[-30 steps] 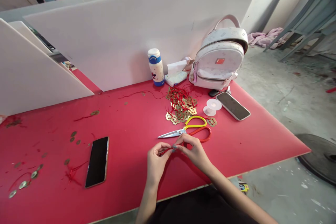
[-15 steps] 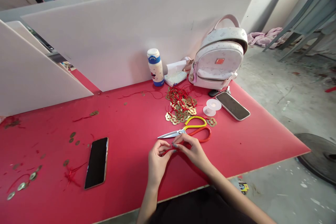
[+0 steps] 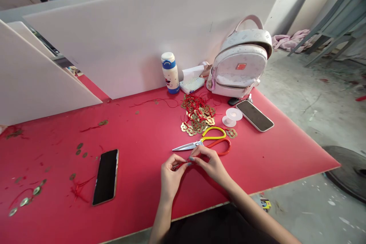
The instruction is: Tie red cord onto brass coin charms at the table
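Red table (image 3: 137,187) lies below; between its front edge and the scissors (image 3: 197,144), the left hand (image 3: 171,171) and right hand (image 3: 210,164) pinch a red cord (image 3: 179,166), grips narrow. Both have barely shifted this past second (scissors likewise), so the fingerwork seems unfinished.

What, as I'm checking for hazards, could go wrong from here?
The right hand might nudge the nearby yellow-and-red-handled metal scissors. The thin red cord pinched in the left hand could slip. The rectangular white-edged phone near the right edge of the red table could fall if bumped.
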`<state>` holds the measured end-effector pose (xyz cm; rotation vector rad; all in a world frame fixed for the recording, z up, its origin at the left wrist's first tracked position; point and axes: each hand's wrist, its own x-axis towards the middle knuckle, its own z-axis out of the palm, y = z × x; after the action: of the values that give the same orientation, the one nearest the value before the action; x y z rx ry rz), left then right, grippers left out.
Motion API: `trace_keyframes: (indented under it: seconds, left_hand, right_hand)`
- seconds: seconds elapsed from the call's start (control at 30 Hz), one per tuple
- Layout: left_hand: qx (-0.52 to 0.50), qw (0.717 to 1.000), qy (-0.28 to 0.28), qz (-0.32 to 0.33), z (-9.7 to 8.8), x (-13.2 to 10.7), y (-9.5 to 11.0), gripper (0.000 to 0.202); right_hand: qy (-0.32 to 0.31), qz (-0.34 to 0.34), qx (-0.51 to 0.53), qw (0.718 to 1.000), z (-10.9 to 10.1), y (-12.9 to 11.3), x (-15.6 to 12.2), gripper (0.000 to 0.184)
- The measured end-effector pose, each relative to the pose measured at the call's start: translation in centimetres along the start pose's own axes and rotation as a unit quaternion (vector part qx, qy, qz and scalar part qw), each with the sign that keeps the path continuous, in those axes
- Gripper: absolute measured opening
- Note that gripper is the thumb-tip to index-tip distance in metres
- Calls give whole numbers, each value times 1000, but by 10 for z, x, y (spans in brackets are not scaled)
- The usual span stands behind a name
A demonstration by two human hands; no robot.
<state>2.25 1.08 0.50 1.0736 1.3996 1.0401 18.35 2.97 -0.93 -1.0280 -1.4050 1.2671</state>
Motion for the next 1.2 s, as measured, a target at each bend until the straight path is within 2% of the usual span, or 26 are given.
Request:
trace_keyframes:
  seconds: [0.27,0.4,0.5,0.6,0.73,0.87,0.93,1.03,1.13,1.2]
  left_hand:
    - [19,1000,-3,15,-1,0,0,19]
    - [19,1000,-8,23,-2,-3,-1,20]
    - [14,1000,2,22,-3,-5,-3,23]
    - [5,1000,16,20,-3,-6,-3,23]
    - [-14,1000,20,3,-4,-4,-2,14]
    - [-12,1000,19,-6,-6,-1,-2,16]
    - [0,1000,24,4,-7,-1,-2,13]
    - [29,999,39,20,-8,-2,-2,10]
    - [88,992,63,63,-10,-3,-3,10]
    - [155,978,81,113,-12,-3,-4,10]
  right_hand:
    - [-3,-10,6,1000,-1,0,0,24]
    - [-5,-20,4,1000,-3,-8,2,25]
    - [16,-25,8,1000,-5,-15,4,26]
    - [29,-16,26,999,-5,-16,5,27]
    - [33,17,81,996,-2,-11,6,23]
    - [-30,63,103,992,6,1,2,21]
    - [-66,89,87,990,11,8,-1,26]
    - [-59,117,42,990,17,15,-5,24]
    - [-55,109,-23,992,15,11,-5,19]
    - [-67,82,-108,989,11,4,-4,14]
